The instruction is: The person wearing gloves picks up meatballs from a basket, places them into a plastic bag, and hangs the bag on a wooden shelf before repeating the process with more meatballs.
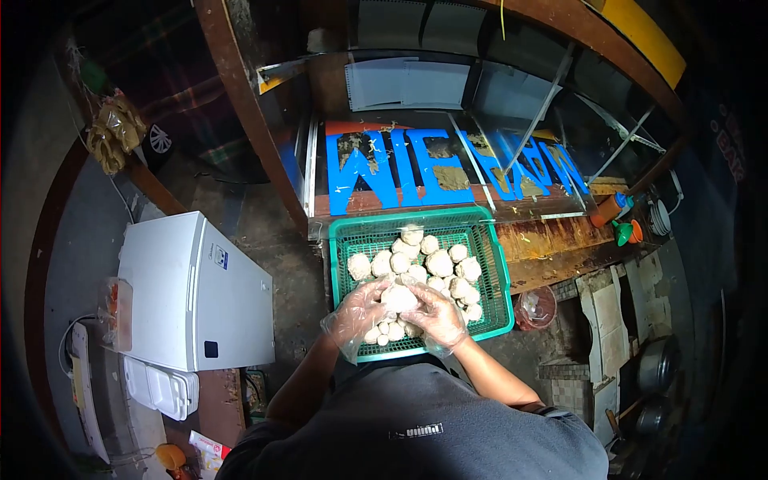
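Both hands wear clear plastic gloves and meet over a green plastic basket [500,280]. Between them is a whitish meatball [399,298], larger than most of the others. My left hand [358,310] has its fingers curled round the left side of it. From the right, my right hand [434,314] closes on the same ball, thumb and fingers bent. Below and beyond the hands, many pale, rough meatballs [439,263] of different sizes lie in the basket. Several small ones sit close under my hands, partly covered by them.
A white chest freezer [196,292] stands at left, with white foam boxes [164,388] by it. Ahead is a glass display case with blue lettering [364,172]. Right of the basket are a wooden counter [552,252], an orange bottle [610,210] and a reddish bucket [535,308].
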